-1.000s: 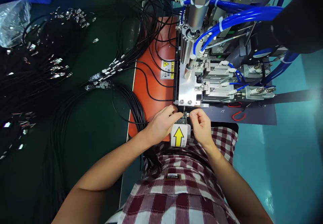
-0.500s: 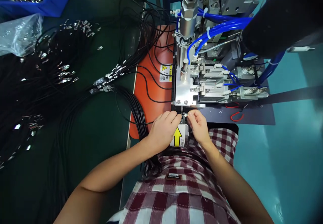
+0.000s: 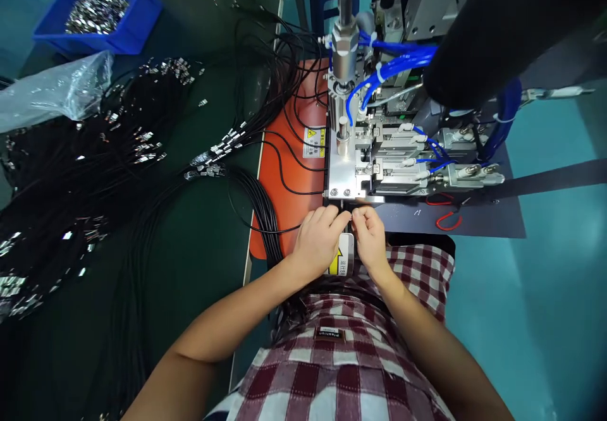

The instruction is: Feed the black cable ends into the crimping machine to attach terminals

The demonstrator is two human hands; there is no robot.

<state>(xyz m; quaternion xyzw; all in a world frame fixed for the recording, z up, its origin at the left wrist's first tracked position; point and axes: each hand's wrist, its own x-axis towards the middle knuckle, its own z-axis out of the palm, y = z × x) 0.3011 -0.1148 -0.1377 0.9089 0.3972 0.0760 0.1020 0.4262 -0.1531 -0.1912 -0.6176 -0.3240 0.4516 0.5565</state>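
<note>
My left hand [image 3: 317,244] is closed around a thin black cable [image 3: 286,231], which runs in from the left at the front end of the machine [image 3: 340,173]. Facing it, my right hand [image 3: 371,241] pinches a small silvery metal connector [image 3: 351,219], mostly covered by the fingertips. The fingertips of both hands nearly meet there. Below them sits a white plate with a yellow arrow [image 3: 345,262], partly behind my left hand. A thick bundle of black cables [image 3: 262,207] hangs over the orange mat [image 3: 296,209] beside my left wrist.
Several cables enter the machine's left side. On the dark table [image 3: 199,237] lie more cables with metal ends, a plastic bag [image 3: 57,92] and a blue bin [image 3: 145,26] of metal pieces. Red-handled scissors [image 3: 448,221] lie right of the machine; a black tube [image 3: 493,35] slants overhead.
The view has shifted slightly, showing more of the blue bin. My left hand has moved a little right, its thumb and fingers closer to my right fingertips, covering more of the connector and the arrow plate.
</note>
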